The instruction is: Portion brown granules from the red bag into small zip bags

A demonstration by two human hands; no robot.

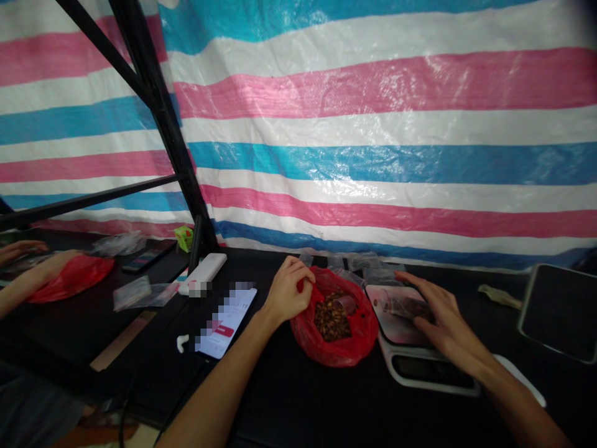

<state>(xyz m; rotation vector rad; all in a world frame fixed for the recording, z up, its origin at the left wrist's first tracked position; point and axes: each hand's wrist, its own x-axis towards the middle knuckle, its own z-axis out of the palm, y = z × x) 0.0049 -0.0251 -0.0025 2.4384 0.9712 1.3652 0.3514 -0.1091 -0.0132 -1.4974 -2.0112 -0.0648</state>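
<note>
My left hand [290,289] is closed on the far left rim of a red plastic bag [305,339]. Inside the open bag lie brown, bean-like or nut-like pieces [330,318], with a small clear cup [345,304] resting on them. To the right stands a white kitchen scale [396,374] with a dark display. A small clear packet [403,307] of brown contents lies on its plate. My right hand [436,308] reaches over the plate, fingers stretched and apart, thumb beside the packet; whether it touches the packet I cannot tell.
Clear plastic bags [366,261] lie behind the red bag. On the left are a lit phone [228,323], a white earbud [181,343] and a white box-shaped device [204,274]. A dark-screened tablet-like object [562,311] stands right. Beyond a black frame [161,124], another person's hands work.
</note>
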